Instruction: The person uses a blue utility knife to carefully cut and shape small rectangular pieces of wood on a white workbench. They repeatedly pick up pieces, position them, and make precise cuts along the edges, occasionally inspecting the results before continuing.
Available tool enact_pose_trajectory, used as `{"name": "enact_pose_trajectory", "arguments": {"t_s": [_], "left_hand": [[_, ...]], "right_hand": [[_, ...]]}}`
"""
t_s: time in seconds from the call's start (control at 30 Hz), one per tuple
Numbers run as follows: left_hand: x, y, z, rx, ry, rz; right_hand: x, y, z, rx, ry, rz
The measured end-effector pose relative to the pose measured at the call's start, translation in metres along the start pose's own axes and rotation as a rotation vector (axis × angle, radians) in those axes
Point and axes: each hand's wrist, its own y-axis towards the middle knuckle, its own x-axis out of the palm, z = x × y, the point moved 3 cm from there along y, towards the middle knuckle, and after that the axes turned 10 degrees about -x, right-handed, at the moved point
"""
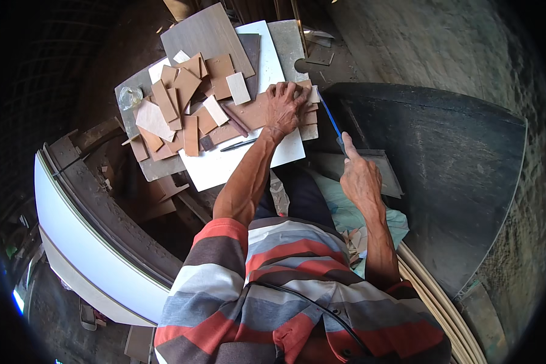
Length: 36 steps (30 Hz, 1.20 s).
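Note:
My left hand (282,108) is curled over brown boards (252,109) at the right end of the workbench, pressing a small piece at the edge. My right hand (361,176) grips a long tool with a blue blade (329,115), possibly a saw, its far end beside that board edge. Under and left of my left wrist, a dark pen-like rod (238,144) lies on a white sheet (242,167). Many small wood offcuts (188,124) are piled left of my left hand, with a larger grey-brown panel (206,39) behind them.
A crumpled plastic bag (130,97) sits at the bench's left. A white-edged panel (85,224) curves along my left. A large dark board (443,170) stands on my right, beside a rough wall (467,48). Long pale strips (437,300) and green cloth (382,224) lie at lower right.

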Motion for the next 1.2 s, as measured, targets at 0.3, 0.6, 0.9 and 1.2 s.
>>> {"name": "enact_pose_trajectory", "arguments": {"t_s": [0.3, 0.6, 0.9, 1.2], "left_hand": [[0.000, -0.003, -0.004, -0.003, -0.013, 0.013], [0.002, 0.004, 0.006, 0.029, 0.009, -0.015], [0.000, 0.001, -0.002, 0.008, 0.017, -0.004], [-0.002, -0.001, 0.000, 0.006, 0.010, -0.015]], "right_hand": [[0.007, 0.067, -0.008, -0.089, -0.036, 0.049], [0.020, 0.095, 0.000, -0.097, -0.017, 0.111], [0.005, 0.009, 0.000, -0.052, -0.035, 0.035], [0.006, 0.019, -0.003, -0.070, -0.046, 0.043]]}}
